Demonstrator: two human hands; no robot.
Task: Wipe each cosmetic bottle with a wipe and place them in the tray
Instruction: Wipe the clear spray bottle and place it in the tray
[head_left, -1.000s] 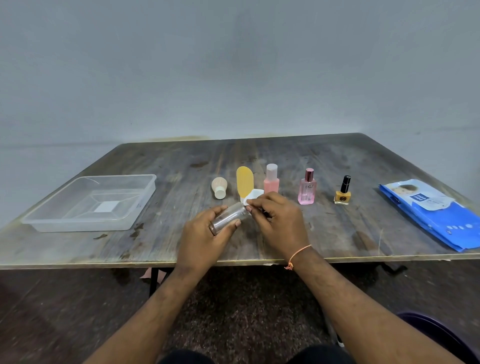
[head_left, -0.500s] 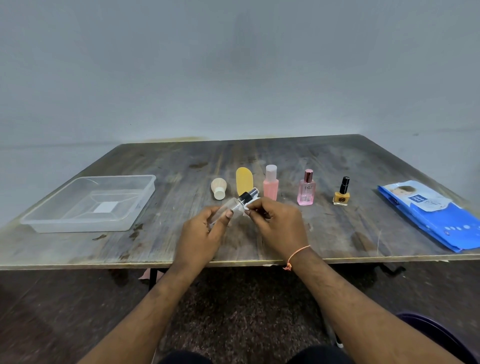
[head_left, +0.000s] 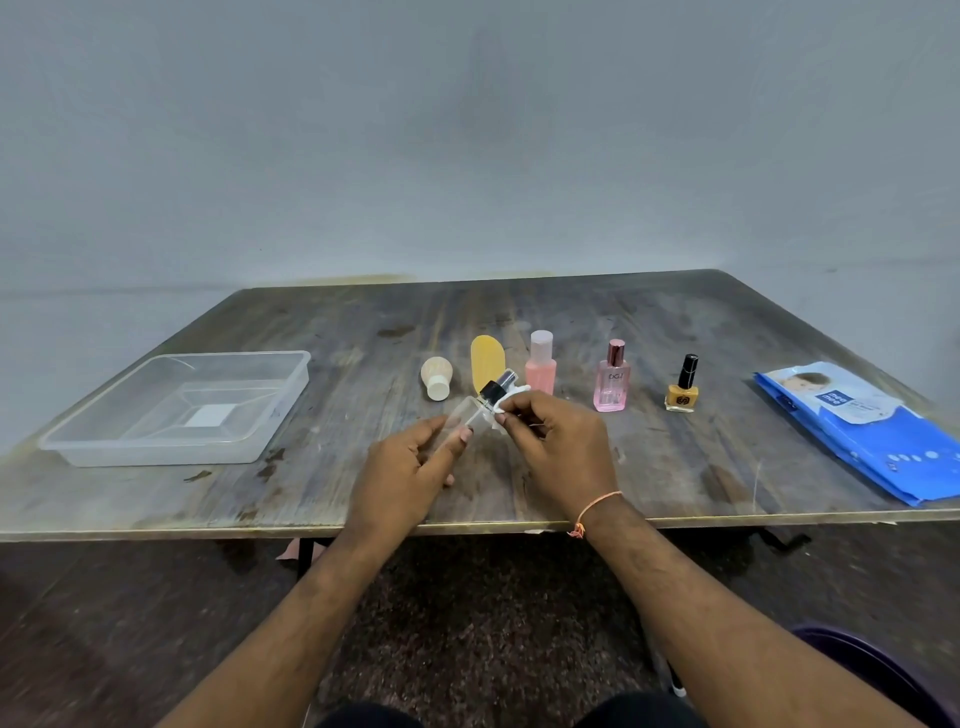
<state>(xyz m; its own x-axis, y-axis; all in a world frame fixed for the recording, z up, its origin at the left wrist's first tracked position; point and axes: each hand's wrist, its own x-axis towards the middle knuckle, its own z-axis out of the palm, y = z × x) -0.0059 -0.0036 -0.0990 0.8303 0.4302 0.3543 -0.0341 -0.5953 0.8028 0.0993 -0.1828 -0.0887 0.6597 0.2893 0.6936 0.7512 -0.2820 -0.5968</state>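
Observation:
My left hand (head_left: 410, 467) grips a clear spray bottle (head_left: 480, 402) by its body, tilted with its black sprayer pointing up and away. My right hand (head_left: 556, 447) pinches a white wipe (head_left: 506, 408) against the bottle's neck. Behind my hands stands a row of bottles: a beige bottle (head_left: 436, 378) lying on its side, a yellow tube (head_left: 485, 364), a pink bottle (head_left: 541, 362) with a pale cap, a pink perfume bottle (head_left: 612, 378) and a yellow nail polish (head_left: 683, 387). The clear plastic tray (head_left: 104, 441) sits at the left with nothing in it.
A blue pack of wipes (head_left: 872, 431) lies at the table's right edge. The worn wooden table (head_left: 675, 467) ends just in front of my wrists. A dark purple object (head_left: 883, 675) shows at the bottom right, below the table.
The bottle was lying nearly flat in my hands; it has since been turned so that its black sprayer tips upward, and the wipe has moved to the neck.

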